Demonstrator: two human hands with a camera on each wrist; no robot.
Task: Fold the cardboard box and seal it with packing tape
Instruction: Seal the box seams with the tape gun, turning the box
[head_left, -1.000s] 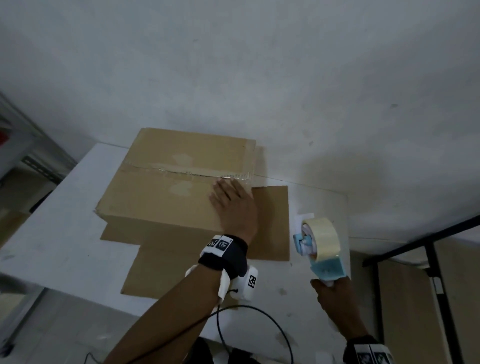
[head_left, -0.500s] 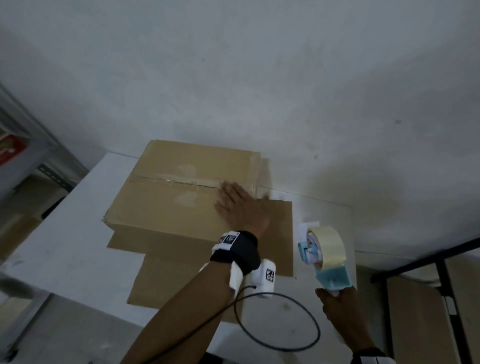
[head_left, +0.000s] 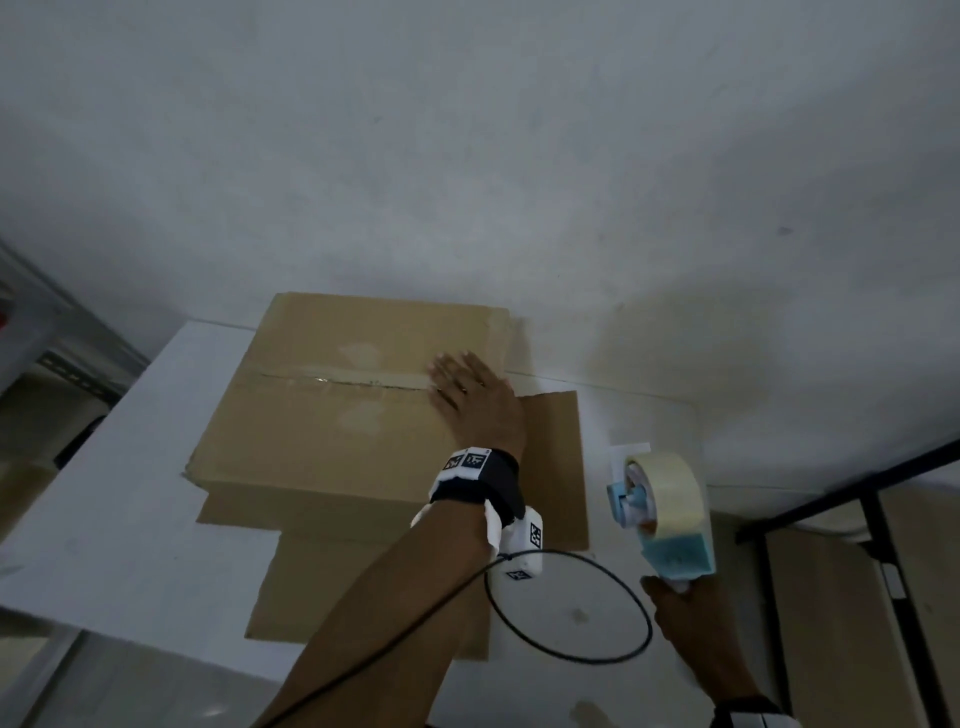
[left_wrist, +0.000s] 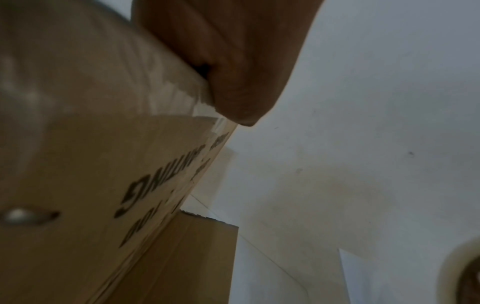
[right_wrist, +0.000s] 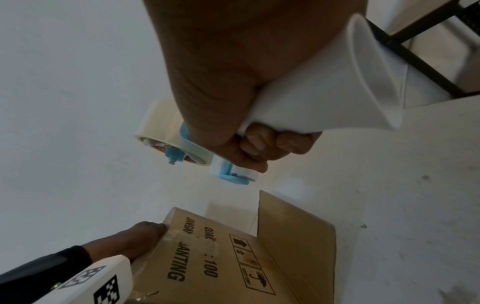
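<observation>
A brown cardboard box (head_left: 337, 410) stands on the white table (head_left: 104, 519), its top flaps closed with clear tape (head_left: 332, 378) along the seam. My left hand (head_left: 467, 395) lies flat with straight fingers on the tape at the box's right end; its palm (left_wrist: 233, 61) presses the taped top edge of the box (left_wrist: 78, 185). My right hand (head_left: 680, 618) grips the white handle (right_wrist: 324, 92) of a blue tape dispenser (head_left: 660, 514) with a cream tape roll (right_wrist: 158, 123), held upright to the right of the box (right_wrist: 233, 267), apart from it.
The box's bottom flaps (head_left: 374, 587) lie spread out on the table towards me and to the right. A black cable (head_left: 566, 649) loops from my left wrist. A white wall (head_left: 467, 156) rises behind the table. A black metal frame (head_left: 841, 499) stands at the right.
My left hand slid up from the front flap onto the taped seam near the box's right end. The tape dispenser stayed upright beside the box in my right hand.
</observation>
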